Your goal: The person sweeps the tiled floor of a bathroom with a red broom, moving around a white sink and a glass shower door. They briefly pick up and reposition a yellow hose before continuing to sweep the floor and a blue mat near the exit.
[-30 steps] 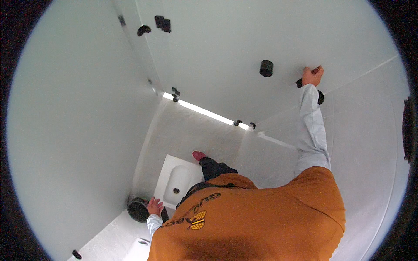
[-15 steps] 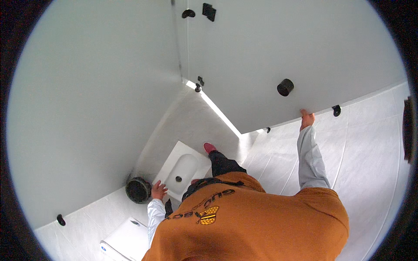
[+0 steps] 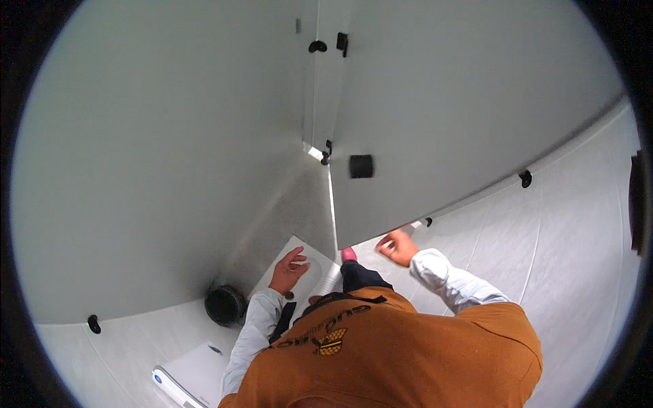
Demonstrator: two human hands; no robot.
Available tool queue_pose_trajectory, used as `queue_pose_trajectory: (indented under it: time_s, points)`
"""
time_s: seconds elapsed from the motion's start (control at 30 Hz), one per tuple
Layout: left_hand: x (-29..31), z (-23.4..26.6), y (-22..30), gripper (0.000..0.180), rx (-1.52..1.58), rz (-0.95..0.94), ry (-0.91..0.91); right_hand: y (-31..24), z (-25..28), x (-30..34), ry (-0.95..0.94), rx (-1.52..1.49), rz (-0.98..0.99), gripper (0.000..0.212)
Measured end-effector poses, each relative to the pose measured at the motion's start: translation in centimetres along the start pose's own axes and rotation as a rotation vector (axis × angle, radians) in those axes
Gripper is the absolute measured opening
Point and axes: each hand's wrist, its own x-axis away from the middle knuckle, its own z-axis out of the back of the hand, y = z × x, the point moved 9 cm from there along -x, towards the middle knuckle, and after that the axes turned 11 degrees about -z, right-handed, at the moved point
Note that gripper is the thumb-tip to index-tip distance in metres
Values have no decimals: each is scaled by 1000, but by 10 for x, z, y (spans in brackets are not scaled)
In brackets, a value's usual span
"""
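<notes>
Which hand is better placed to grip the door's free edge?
Probably the right hand: it is beside that edge of the grey door, while the left hand is farther away, over the white squat toilet.

Dark lettering (image 3: 352, 311) marks the orange shirt (image 3: 415, 353); wording unclear.

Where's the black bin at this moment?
In the head view, the black bin is left of centre, below and left of the left hand, between the grey partition's lower edge and the white squat toilet.
</notes>
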Motion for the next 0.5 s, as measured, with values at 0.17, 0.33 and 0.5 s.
queue_pose_trajectory:
  time_s: [0.17, 0.33, 0.5]
  points:
    - [-44, -34, 61, 81, -369, -194, 73, -27, -22, 20, -315, 153, 245, 56]
    - [-61, 15, 52, 50, -459, -128, 498, 8, -8, -4, -402, 39, 182, 43]
    - [-70, 91, 48, 35, -662, -123, 850, 33, 71, -62, -433, -21, 191, 37]
